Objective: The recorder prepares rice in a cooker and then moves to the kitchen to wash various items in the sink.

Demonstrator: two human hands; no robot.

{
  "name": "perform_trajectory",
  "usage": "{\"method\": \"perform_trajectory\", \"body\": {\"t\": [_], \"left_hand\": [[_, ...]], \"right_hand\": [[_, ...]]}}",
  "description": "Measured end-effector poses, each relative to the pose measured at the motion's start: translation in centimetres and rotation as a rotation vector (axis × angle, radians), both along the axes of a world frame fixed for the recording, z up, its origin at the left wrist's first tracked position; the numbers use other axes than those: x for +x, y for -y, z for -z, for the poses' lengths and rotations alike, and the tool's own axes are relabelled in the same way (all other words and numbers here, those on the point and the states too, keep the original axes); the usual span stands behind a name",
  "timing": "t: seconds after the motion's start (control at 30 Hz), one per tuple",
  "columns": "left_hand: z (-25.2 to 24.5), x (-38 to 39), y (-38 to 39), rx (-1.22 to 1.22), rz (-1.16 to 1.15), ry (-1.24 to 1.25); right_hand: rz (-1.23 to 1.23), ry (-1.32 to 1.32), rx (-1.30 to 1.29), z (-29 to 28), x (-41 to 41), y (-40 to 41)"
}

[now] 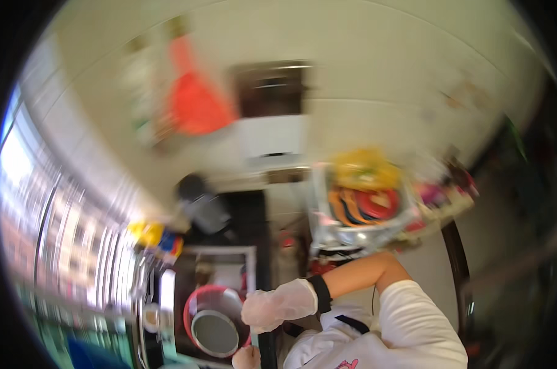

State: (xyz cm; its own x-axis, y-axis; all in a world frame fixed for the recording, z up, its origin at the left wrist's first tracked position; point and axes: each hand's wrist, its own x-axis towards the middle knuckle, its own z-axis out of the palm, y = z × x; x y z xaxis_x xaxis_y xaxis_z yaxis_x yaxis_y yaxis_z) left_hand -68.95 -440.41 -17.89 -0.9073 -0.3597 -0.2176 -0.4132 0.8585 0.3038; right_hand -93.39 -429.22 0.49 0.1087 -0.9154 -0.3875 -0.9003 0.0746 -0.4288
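A red-rimmed round basin (189, 306) stands in the sink (214, 252), with a round grey vessel or strainer with a pale rim (215, 333) inside it. My right hand (271, 306), in a translucent glove with a black band at the wrist, is curled at the basin's near rim. At the bottom of the frame my left hand (246, 357) looks curled too, close by the lower edge of the basin. Blur and the angle hide its fingertips and what they touch.
A dark pot or pan (207, 210) lies on the black surface beyond the sink. To the right, a lined basket (317, 198) holds a yellow bag and a red item. Yellow and blue packages (154, 237) sit by the window. A red bag (198, 104) hangs on the wall.
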Motion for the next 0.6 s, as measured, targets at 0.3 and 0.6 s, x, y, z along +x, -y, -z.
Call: {"method": "perform_trajectory", "body": {"t": [0.3,0.6], "left_hand": [[-5.1,-13.3,-14.1,0.001,0.508,0.12],[0.9,-23.1,-47.2,-0.009,1.004,-0.147]], "right_hand": [[0.698,-0.069,-0.295,-2.5,-1.9,-34.4],[1.218,-0.229,-0.156,-6.7,3.9,-68.5]]}}
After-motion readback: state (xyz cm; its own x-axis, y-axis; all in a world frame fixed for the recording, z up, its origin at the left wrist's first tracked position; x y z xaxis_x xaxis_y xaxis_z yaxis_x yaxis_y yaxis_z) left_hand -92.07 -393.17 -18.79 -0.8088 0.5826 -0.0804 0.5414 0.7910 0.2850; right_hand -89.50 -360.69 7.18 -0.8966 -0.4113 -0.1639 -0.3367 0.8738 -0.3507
